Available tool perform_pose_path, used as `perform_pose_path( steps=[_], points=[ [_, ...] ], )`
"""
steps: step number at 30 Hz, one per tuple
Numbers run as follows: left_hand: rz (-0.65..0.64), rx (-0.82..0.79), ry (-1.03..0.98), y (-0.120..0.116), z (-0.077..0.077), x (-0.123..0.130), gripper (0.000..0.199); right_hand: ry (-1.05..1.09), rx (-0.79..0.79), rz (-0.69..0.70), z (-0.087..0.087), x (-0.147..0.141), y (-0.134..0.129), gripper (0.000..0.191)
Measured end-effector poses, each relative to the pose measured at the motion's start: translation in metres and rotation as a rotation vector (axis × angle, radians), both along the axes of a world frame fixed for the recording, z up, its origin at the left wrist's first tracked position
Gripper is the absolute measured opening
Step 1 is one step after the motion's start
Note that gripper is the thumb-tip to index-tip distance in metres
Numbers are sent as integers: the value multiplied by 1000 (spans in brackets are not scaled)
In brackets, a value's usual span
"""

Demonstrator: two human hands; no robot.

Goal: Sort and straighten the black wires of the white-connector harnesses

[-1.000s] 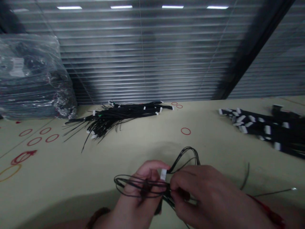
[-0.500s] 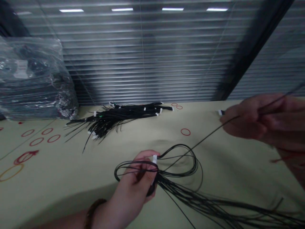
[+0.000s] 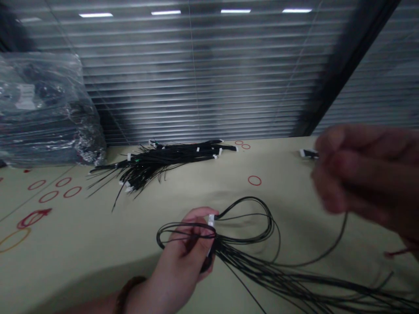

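Observation:
My left hand, low in the middle, is closed around a white connector with thin black wires. Some wires bend in a loop right of the fingers, and a smaller loop crosses over the back of the hand. Loose wire ends run off as a fanned bundle toward the lower right. My right hand, blurred, is raised at the right with its fingers pressed together. From under it a single black wire hangs slack and curves back to the bundle.
A pile of black wire harnesses with white connectors lies at the back of the table. Red rings and a yellow band are scattered about. A filled plastic bag stands at left. Behind my right hand another white connector shows.
The wire between the hands was taut and slanting up to the right; now it hangs slack below my right hand. That hand has turned and shifted slightly. My left hand stays put.

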State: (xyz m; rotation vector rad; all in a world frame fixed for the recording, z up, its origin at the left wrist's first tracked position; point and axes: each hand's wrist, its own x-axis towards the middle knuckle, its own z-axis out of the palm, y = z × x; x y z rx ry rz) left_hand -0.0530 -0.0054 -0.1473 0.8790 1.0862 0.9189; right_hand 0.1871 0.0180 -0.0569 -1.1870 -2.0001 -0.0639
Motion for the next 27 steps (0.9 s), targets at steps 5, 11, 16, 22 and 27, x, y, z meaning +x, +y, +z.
perform_pose_path(
  steps=[5,11,16,22,27],
  points=[
    [-21,-11,-52,-2,2,1,47,-15,-395,267,-31,-49,-18,15],
    [-95,45,-70,-4,3,1,36,-157,-200,212,-55,-58,-25,15],
    [-146,146,-101,-6,2,1,27,-180,-112,197,-58,-59,-29,18],
    [-166,301,-42,-9,-7,-1,14,-175,-148,215,-56,-62,-30,23],
    [-168,347,25,-7,-7,-2,16,-216,-167,269,-58,-59,-30,19]
  ],
)
